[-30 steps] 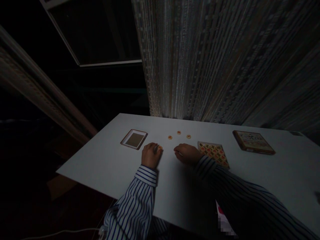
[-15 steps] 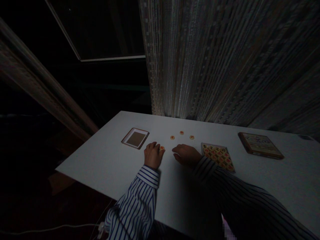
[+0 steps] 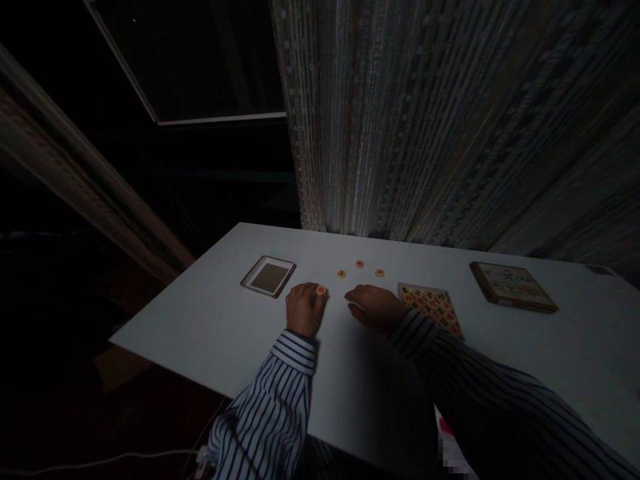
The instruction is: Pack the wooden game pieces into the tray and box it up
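Note:
My left hand [image 3: 303, 311] pinches a round Chinese chess piece [image 3: 321, 291] with a red character, its face turned toward me. To the right, my right hand [image 3: 375, 307] hovers low over or rests on the white table [image 3: 200, 333], fingers curved with a gap between thumb and forefinger and nothing seen in them. Beyond the hands lie three loose pieces: a left one [image 3: 341, 274], a far one [image 3: 359, 264] and a right one [image 3: 380, 273]. A tray of chess pieces [image 3: 433, 303], packed in rows, sits beside my right wrist, partly hidden by the sleeve.
Left of my left hand lies a shallow open box lid [image 3: 269, 276]. A flat printed box [image 3: 513, 285] is at the right. At the far right corner lies a dark flat object [image 3: 599, 270]. Curtains [image 3: 400, 133] hang behind the table.
The piece in my left hand has been lifted and tipped, so its face now shows more. My right hand has hardly moved. The whole view has shifted slightly.

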{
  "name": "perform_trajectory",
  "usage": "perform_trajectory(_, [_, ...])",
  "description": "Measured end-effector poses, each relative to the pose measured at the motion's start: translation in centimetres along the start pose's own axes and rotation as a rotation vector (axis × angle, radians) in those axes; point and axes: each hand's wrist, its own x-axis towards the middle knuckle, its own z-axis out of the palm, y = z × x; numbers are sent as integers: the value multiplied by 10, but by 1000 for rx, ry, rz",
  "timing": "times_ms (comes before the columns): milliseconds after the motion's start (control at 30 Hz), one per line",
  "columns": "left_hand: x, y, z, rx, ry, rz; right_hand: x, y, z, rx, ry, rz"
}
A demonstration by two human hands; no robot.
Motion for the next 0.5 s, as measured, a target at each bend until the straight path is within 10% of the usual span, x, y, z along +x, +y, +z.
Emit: perform_trajectory(500, [-4, 39, -18, -4, 81, 247, -32, 25, -21, 72, 113, 53])
